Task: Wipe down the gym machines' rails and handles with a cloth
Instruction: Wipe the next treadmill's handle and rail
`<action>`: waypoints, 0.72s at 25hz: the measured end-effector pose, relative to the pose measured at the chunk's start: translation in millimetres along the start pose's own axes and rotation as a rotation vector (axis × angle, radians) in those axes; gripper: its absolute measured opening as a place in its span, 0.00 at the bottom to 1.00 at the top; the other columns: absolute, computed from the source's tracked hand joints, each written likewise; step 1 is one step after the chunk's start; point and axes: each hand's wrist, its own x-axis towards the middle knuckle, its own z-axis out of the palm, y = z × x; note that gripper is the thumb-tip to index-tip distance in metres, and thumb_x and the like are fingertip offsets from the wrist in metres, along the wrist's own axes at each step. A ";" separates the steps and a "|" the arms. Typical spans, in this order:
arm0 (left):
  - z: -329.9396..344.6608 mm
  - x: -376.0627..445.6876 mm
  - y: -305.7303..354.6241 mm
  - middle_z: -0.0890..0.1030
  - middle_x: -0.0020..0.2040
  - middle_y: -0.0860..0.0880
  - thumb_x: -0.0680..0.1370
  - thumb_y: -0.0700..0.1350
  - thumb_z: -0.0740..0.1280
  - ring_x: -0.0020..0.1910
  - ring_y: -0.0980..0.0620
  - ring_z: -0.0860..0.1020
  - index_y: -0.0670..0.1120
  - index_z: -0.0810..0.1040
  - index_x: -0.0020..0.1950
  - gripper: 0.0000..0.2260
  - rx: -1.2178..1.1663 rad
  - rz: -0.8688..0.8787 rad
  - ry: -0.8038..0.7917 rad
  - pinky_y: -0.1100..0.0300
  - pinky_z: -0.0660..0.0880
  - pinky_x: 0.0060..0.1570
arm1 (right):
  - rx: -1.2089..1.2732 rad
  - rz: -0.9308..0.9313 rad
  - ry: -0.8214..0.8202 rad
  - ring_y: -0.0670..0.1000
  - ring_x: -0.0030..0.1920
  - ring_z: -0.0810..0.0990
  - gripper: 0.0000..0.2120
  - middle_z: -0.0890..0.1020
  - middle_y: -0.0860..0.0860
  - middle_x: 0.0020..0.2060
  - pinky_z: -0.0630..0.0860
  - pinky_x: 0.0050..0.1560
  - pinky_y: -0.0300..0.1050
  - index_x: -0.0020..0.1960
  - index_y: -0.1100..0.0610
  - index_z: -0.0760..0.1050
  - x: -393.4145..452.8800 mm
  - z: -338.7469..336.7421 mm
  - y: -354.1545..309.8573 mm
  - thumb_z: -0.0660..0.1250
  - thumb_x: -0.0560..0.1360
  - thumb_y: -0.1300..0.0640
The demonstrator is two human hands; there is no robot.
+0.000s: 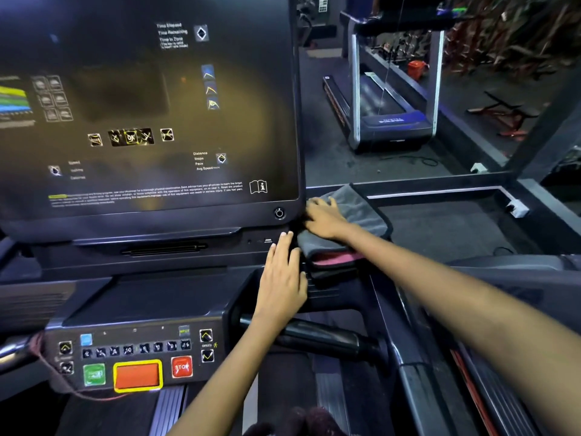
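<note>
I stand at a treadmill whose big dark console screen (141, 105) fills the upper left of my view, and I take that screen as my landmark. My right hand (325, 217) lies just off the screen's lower right corner, palm down, fingers stretched nearly straight and pressing flat on a grey cloth (355, 215). The cloth is folded into layers, with a pink layer (334, 258) showing at its near edge, and it sits bunched against the console housing right beside that corner.

My left hand (283, 278) rests below the same corner, fingers straight and close together, flat on the dark console body, its fingertips almost touching the cloth's left edge. It holds nothing.

Further below the screen is the control panel (135, 354), with a green button (94, 374), a wide orange button framed in yellow (137, 375) and a red STOP button (181, 367). A black handle (323, 338) juts out to the right of the panel, under my left wrist. Beyond the screen's right edge, well apart, a second treadmill (390, 99) stands on the floor.
</note>
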 end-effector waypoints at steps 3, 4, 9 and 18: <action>0.1 0.5 0.4 0.67 0.70 0.38 0.67 0.37 0.69 0.71 0.41 0.64 0.39 0.74 0.55 0.16 0.023 -0.002 -0.020 0.56 0.51 0.73 | 0.031 -0.006 -0.038 0.51 0.73 0.58 0.20 0.65 0.45 0.72 0.48 0.72 0.58 0.71 0.47 0.65 2.3 -13.3 25.2 0.58 0.79 0.49; 1.3 0.6 0.4 0.65 0.71 0.38 0.68 0.38 0.69 0.72 0.42 0.64 0.39 0.74 0.56 0.17 0.037 0.000 -0.034 0.55 0.53 0.72 | 0.025 0.056 -0.022 0.52 0.72 0.59 0.20 0.65 0.44 0.72 0.49 0.71 0.59 0.71 0.45 0.65 7.1 -16.4 25.8 0.58 0.79 0.48; 3.9 3.0 -1.9 0.47 0.78 0.46 0.76 0.48 0.61 0.75 0.47 0.39 0.40 0.59 0.74 0.29 0.156 0.028 -0.237 0.51 0.41 0.72 | -0.015 -0.018 0.025 0.53 0.73 0.58 0.21 0.64 0.48 0.72 0.47 0.72 0.60 0.71 0.50 0.65 3.1 -3.9 -1.1 0.57 0.79 0.53; 7.0 5.9 -3.5 0.44 0.78 0.49 0.80 0.59 0.51 0.69 0.47 0.27 0.42 0.45 0.77 0.32 0.257 0.006 -0.422 0.46 0.36 0.72 | -0.016 0.002 0.093 0.54 0.72 0.60 0.19 0.65 0.45 0.72 0.49 0.71 0.61 0.69 0.48 0.68 -1.1 4.4 -0.2 0.58 0.78 0.48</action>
